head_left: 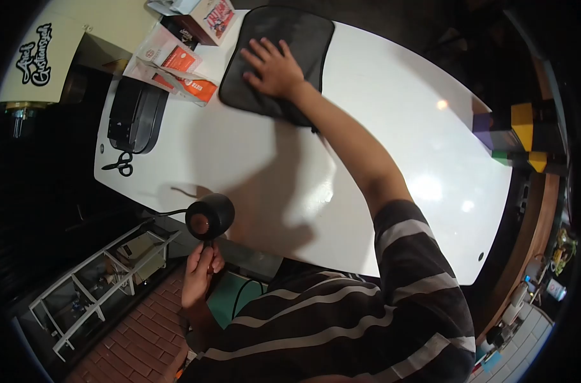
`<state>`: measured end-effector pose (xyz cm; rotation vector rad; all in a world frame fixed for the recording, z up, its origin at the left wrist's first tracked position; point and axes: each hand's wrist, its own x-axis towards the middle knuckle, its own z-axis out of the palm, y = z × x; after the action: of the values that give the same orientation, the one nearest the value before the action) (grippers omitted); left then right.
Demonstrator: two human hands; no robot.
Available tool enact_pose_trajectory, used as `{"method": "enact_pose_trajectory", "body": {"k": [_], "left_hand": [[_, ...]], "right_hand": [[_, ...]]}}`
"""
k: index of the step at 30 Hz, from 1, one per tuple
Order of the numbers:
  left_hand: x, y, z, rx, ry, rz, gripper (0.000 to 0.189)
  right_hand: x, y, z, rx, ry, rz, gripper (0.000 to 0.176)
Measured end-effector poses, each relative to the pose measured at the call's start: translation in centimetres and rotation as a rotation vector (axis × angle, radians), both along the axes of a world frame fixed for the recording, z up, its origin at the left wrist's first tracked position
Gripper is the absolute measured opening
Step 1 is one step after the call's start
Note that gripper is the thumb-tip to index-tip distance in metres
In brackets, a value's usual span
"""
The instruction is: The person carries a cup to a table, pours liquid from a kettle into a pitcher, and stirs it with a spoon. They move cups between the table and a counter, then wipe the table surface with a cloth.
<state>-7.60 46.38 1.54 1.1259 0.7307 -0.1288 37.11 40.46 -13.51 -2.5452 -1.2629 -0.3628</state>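
Note:
My right hand point(274, 68) lies flat with fingers spread on a dark mat-like sheet point(306, 41). The sheet has rounded, bordered edges and lies on the white table point(265, 153). Near the table's front left edge, my left hand point(201, 270) is closed around the handle of a black rounded vessel-like object point(221, 212). Its round brownish face points toward me, and a thin dark line runs left from its body. The exact kind of this object I cannot tell. Its handle is partly hidden by my fingers.
Paper bags with orange labels point(182, 60) and a printed box point(210, 22) stand at the far left. Close by are a black appliance point(137, 115) and black scissors point(123, 165). Purple and yellow boxes point(507, 133) sit at the right edge. A white metal frame point(102, 284) stands lower left.

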Motion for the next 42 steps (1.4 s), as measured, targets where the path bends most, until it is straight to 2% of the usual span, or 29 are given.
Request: {"method": "enact_pose_trajectory", "body": {"k": [5, 6, 11, 13, 17, 19, 21, 24, 27, 30, 33, 36, 39, 42], "left_hand": [[1.8, -0.4, 0.6, 0.056, -0.006, -0.048, 0.02], [2.2, 0.3, 0.1, 0.021, -0.071, -0.133, 0.021], [6.6, -1.4, 0.1, 0.007, -0.071, -0.237, 0.021], [8.8, -2.7, 0.1, 0.027, -0.091, -0.372, 0.02], [13.1, -6.3, -0.8, 0.047, -0.093, -0.557, 0.02], [15.5, -8.9, -1.4, 0.04, -0.1, -0.618, 0.022], [17.9, -11.6, -2.2, 0.099, -0.157, -0.79, 0.023], [21.1, -16.0, -2.6, 0.114, -0.151, -0.968, 0.023], [23.1, -20.8, -2.7, 0.091, -0.139, -1.063, 0.024], [23.9, -25.4, -3.5, 0.006, -0.133, -1.092, 0.024], [23.7, -29.3, -3.0, 0.05, -0.119, -1.119, 0.024], [23.6, -31.5, -3.8, 0.029, -0.109, -1.145, 0.024], [22.2, -32.8, -2.5, 0.105, -0.098, -1.122, 0.025], [21.6, -32.6, -3.2, 0.091, -0.096, -1.092, 0.025]], "right_hand": [[-12.1, -10.1, 2.3, 0.04, 0.053, 0.138, 0.067], [-14.2, -12.5, 3.2, 0.033, 0.112, 0.135, 0.066], [-23.5, -24.8, 6.1, -0.006, 0.278, 0.001, 0.065], [-26.7, -29.0, 6.4, -0.088, 0.33, -0.119, 0.065], [-30.7, -36.8, 7.2, -0.065, 0.392, -0.428, 0.07], [-32.7, -40.9, 7.1, -0.05, 0.371, -0.65, 0.071], [-34.6, -45.0, 6.5, -0.033, 0.291, -0.875, 0.071], [-37.5, -50.3, 5.9, 0.014, 0.246, -1.089, 0.067], [-39.5, -52.2, 6.1, 0.029, 0.215, -1.16, 0.064], [-40.5, -52.5, 7.0, 0.028, 0.249, -1.116, 0.063], [-41.6, -53.3, 8.4, 0.053, 0.339, -1.073, 0.059], [-41.7, -55.0, 7.5, 0.148, 0.329, -1.043, 0.059], [-38.7, -56.4, 5.6, 0.193, 0.215, -1.048, 0.061], [-32.9, -56.8, 4.7, 0.156, 0.158, -1.01, 0.059]]}}
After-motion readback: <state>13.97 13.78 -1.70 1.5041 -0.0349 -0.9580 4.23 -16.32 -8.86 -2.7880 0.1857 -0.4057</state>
